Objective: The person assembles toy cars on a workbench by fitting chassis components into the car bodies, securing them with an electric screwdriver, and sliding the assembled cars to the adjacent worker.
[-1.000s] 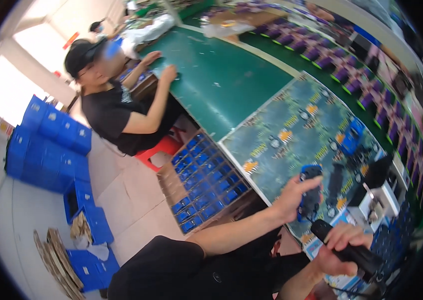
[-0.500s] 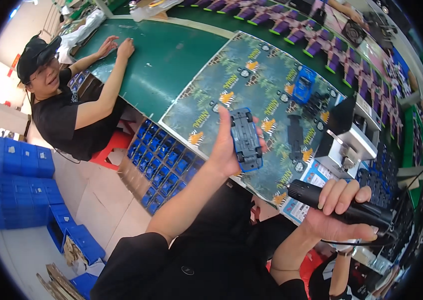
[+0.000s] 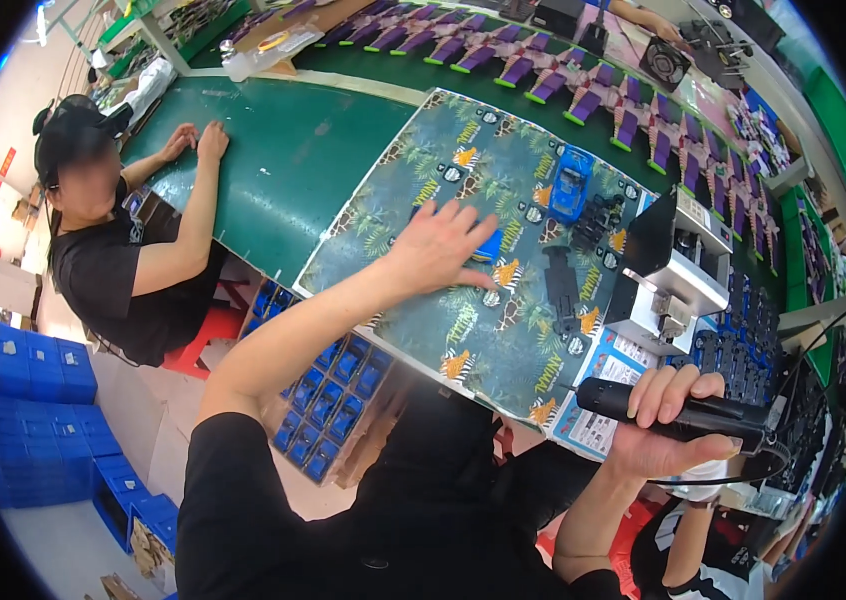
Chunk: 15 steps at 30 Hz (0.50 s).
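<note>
Covering blue part (image 3: 489,246), left hand (image 3: 436,249)

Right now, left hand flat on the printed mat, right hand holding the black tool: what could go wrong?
1. The left hand covers most of a blue part on the printed mat; small parts lie close around it, so a sweep of the hand could scatter them.
2. The right hand holds the black tool off the table edge, with its cable hanging below; the cable could snag.
3. The black chassis piece lies loose nearby and could get knocked.
</note>
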### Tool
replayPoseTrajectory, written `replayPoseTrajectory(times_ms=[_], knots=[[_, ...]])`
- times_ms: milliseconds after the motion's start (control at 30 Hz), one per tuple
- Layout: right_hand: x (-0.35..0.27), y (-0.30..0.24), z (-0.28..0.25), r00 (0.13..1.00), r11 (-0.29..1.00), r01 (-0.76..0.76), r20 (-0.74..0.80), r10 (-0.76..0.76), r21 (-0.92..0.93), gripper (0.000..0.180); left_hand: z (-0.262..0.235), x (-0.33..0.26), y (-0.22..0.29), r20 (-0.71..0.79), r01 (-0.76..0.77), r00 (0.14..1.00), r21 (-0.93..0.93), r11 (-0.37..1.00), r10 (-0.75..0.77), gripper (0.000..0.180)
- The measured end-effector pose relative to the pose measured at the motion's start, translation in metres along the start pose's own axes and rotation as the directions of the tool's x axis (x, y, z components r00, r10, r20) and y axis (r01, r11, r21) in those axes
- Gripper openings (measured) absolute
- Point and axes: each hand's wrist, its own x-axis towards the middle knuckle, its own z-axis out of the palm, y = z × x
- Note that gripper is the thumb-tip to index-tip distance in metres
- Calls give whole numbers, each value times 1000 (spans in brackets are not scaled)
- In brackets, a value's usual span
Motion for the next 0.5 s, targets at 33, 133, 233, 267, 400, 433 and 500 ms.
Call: replayPoseTrajectory(times_ms=[33,133,233,267,400,433,500], knots=[[0,1,0,1000,1000,-3,5,3,9,68,-4,1,-6,-40,-19,999,15,1000,20,76],[0,3,-2,1000,999,-18,17,18,29,67,-3,6,-25,-16,-96,995,-86,992,95,70],[3,4,2,999,999,-31,23,31,15,67,-40,14,-60,-293,-116,951,-47,992,97,62],[3,3,5,999,999,-39,22,39,20,67,-59,18,-68,-433,-41,901,-20,999,28,61],[9,5,2,999,999,-5,52,4,35,62,-86,19,-81,-518,83,852,-2,997,-72,62],[9,6,1,999,999,-16,49,14,39,61,-81,15,-81,-535,83,842,-4,997,-73,62],[7,7,6,999,999,-39,-37,39,6,64,-37,-3,-83,-384,153,913,10,988,-137,64]])
